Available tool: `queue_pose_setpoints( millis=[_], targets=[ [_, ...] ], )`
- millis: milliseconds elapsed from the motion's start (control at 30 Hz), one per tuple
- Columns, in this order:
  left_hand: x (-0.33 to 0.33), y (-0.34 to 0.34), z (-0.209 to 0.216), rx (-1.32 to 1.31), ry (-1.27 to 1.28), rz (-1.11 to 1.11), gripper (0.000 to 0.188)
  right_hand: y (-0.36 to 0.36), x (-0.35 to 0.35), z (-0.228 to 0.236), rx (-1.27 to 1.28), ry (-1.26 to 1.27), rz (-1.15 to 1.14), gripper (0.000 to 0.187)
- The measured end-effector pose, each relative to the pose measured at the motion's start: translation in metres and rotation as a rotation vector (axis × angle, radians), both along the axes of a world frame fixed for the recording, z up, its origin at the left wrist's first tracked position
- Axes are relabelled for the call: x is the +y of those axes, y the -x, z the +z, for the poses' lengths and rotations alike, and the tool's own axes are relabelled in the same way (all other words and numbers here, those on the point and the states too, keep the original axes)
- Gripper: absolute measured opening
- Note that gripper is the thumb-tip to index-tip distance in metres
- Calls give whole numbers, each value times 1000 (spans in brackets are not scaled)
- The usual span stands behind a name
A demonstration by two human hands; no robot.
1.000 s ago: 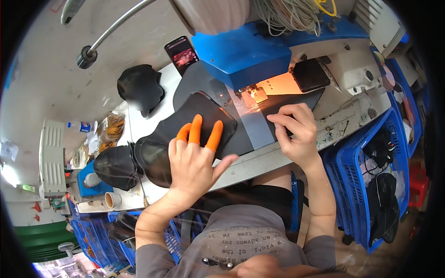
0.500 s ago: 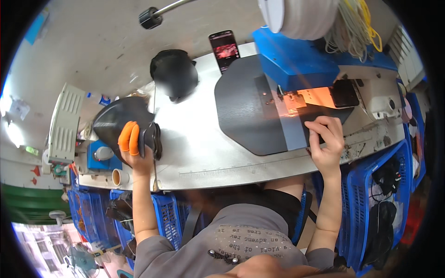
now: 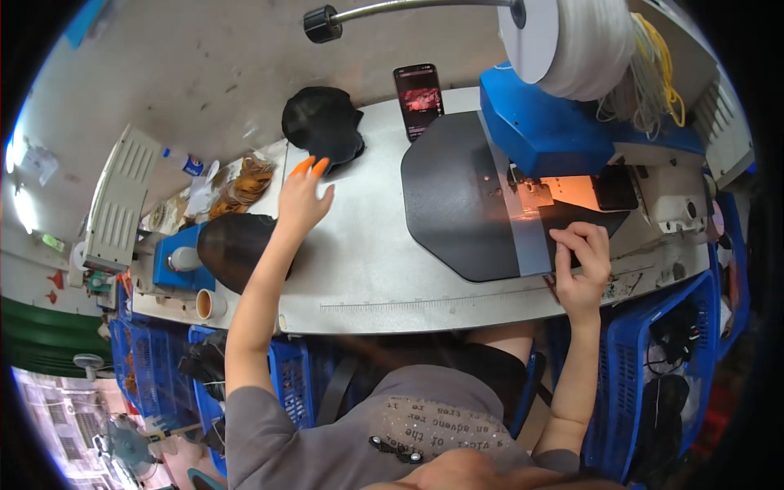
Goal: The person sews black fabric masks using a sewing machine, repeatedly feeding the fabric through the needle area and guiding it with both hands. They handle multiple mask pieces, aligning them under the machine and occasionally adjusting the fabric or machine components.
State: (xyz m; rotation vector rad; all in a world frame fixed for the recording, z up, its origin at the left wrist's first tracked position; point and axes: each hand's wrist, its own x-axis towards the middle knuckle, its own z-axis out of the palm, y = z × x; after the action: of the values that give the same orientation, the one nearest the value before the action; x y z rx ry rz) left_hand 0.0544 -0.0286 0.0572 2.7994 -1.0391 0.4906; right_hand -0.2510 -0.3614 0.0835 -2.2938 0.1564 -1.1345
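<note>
My left hand [image 3: 306,198], with orange covers on some fingertips, reaches over the white table. Its fingers are stretched out and apart, at the near edge of a pile of black curved pieces [image 3: 321,122]; whether they touch it I cannot tell. Another pile of black rounded pieces [image 3: 237,251] lies at the left, beside my left forearm. My right hand [image 3: 583,260] is closed in a pinch above the near right part of the dark board [image 3: 453,196], close to the lit needle area of a blue sewing machine [image 3: 543,122]. What the pinch holds, if anything, is hidden.
A phone [image 3: 420,102] leans behind the board. A large white spool [image 3: 572,45] hangs over the machine. To the left stand a blue device [image 3: 167,273] and a brown cup [image 3: 211,305]. Blue crates [image 3: 608,384] flank my seat, below the table edge.
My left hand has left the black pieces at the left and moved away from me and to the right, toward the far pile. The right hand keeps its pinch by the machine. The view has shifted slightly.
</note>
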Motion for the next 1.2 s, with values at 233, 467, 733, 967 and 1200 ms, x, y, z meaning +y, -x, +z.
queue_pose_setpoints(
  millis=[233, 467, 733, 967, 1200],
  targets=[
    [-35, -107, -77, 22, -285, 241, 55, -7, 1, -4, -17, -20, 19, 23],
    [-36, -63, -33, -133, 19, 79, 36, -4, -1, -5, -27, -7, 9, 22],
    [-89, 111, 99, -104, 209, -265, 27, -4, 13, 9, 57, -2, -76, 16],
    [-157, 171, 85, -85, 165, -569, 27, -6, 21, 28, -5, 16, 16, 7],
    [-147, 165, 59, 41, 206, -724, 48, -25, -66, 155, -471, 262, -262, 12]
  ],
)
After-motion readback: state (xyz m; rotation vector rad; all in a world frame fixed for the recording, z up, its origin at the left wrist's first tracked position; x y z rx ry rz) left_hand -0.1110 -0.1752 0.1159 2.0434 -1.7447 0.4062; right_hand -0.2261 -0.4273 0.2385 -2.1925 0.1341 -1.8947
